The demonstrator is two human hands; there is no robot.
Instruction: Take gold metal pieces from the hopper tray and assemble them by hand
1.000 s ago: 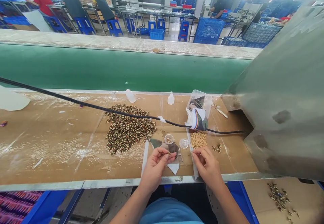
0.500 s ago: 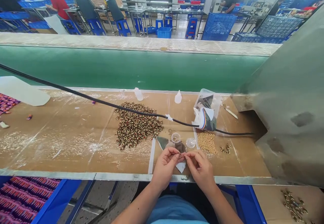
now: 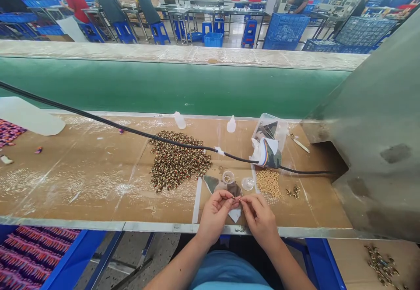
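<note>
Since the frame one second earlier, the right hand (image 3: 260, 221) has moved inward from beside the beads to meet the left hand (image 3: 213, 216). Nearest the viewer, above a camouflage cloth scrap (image 3: 211, 183), the left thumb and forefinger pinch a small dark metallic piece (image 3: 234, 198); the right fingertips form a narrow pinch, its contents too small to tell. Work on this piece appears under way; its finer detail is unresolved. Just beyond stands a clear plastic cup (image 3: 228, 176). To its right lie many loose tan beads (image 3: 268, 183) and a small cluster of gold-and-dark pieces (image 3: 293, 192); to its left, a large heap of red-flecked pieces (image 3: 179, 161). Which group is finished cannot be told. Farther off runs a green conveyor belt (image 3: 164, 84).
</note>
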